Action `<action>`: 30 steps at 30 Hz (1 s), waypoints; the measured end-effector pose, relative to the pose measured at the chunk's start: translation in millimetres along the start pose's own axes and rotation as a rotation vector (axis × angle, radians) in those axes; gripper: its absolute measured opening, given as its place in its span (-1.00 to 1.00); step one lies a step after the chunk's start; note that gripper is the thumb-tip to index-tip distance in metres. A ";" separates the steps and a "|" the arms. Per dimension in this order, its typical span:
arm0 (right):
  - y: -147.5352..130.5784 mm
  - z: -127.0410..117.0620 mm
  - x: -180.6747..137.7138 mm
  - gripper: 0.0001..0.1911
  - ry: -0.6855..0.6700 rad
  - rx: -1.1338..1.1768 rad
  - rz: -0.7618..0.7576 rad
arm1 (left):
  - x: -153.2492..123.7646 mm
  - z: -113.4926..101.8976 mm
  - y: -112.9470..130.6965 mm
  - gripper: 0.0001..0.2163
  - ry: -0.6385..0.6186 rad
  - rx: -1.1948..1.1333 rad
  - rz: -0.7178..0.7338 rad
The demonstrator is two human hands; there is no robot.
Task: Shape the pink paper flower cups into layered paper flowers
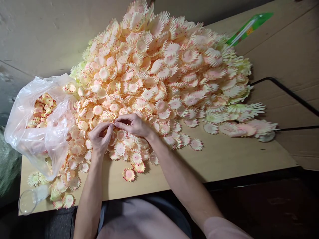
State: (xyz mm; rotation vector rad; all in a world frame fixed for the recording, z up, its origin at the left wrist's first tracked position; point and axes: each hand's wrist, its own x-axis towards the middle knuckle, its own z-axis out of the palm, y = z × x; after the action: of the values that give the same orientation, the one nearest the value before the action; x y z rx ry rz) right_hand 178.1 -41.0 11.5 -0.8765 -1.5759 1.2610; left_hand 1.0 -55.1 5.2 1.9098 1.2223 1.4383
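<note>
My left hand (100, 136) and my right hand (134, 125) meet at their fingertips, thumb and forefinger pinched on each. Whatever small thing sits between the fingertips is too small to make out. Around and beneath both hands spreads a big heap of artificial flower petal pieces (147, 94), cream and pale pink with fringed, red-tipped edges. Closer to my body, two pieces with stronger red edges, one a petal disc (129, 174), lie at the heap's front edge.
A translucent plastic bag (22, 132) with more petal pieces stands on the left. A clear round cup (27, 201) sits at the table's (224, 162) front left corner. At the back right are a green packet (251, 28), a black rod (294, 94) and cardboard (286, 56).
</note>
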 end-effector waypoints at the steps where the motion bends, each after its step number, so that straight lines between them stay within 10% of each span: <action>1: 0.3 0.0 -0.1 -0.82 -0.002 0.006 0.001 | 0.0 -0.1 0.3 -0.93 -0.002 -0.001 -0.001; 30: -3.3 -0.4 -0.5 -0.72 0.007 -0.039 0.017 | 0.3 -1.4 1.2 -0.93 -0.031 -0.017 0.017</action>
State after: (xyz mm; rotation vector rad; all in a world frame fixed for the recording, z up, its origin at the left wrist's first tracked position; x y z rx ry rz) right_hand 178.7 -42.1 14.6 -0.9203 -1.5953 1.2413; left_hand 0.2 -55.7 6.8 1.9278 1.1788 1.4182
